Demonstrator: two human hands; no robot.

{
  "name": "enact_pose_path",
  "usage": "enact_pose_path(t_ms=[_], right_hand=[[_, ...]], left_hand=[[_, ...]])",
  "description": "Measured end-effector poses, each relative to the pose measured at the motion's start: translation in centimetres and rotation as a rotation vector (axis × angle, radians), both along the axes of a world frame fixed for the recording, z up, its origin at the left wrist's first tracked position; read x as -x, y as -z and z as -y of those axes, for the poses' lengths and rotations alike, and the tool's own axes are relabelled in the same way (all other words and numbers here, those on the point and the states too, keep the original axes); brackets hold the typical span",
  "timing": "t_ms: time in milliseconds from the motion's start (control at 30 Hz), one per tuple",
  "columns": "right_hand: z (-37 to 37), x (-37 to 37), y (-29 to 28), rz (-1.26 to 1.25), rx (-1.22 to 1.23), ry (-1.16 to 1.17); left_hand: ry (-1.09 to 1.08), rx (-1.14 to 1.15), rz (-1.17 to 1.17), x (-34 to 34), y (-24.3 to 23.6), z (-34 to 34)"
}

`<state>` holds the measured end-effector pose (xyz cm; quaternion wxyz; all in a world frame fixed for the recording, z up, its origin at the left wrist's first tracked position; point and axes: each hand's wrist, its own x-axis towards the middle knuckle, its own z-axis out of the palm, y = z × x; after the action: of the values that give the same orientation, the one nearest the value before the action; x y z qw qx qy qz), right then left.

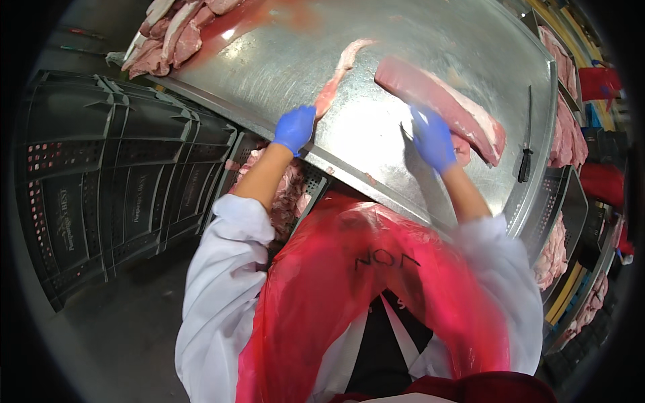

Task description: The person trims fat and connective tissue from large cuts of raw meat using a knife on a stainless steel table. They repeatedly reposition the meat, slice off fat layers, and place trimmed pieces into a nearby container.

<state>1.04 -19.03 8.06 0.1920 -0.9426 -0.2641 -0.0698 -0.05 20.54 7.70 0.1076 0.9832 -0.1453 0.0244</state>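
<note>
My left hand (295,129), in a blue glove, is closed on the lower end of a long, thin strip of meat trimming (334,82). The strip stretches away from it across the metal table (262,87). My blue-gloved right hand (433,138) is slightly blurred, its fingers stretched out beside a long slab of pale pink meat (437,97) with a fatty far side. I cannot tell whether they touch it. A smaller pink piece of meat (461,149) shows partly from behind that hand. To the right lies a knife (526,158) with a black handle.
Cut meat (176,37) is heaped at the table's far left corner. Dark plastic crates (127,168) stand stacked at the left. A crate of trimmings (289,191) sits below the table's front edge (349,173). More meat (568,134) lies in containers along the right.
</note>
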Motion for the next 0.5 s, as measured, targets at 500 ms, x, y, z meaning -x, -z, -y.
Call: enact_pose_path(t_ms=[500], right_hand=[[8.4, 10.8, 1.7, -0.551, -0.099, 0.241]], left_hand=[[-0.051, -0.069, 0.018, 3.7, 4.4, 1.1]])
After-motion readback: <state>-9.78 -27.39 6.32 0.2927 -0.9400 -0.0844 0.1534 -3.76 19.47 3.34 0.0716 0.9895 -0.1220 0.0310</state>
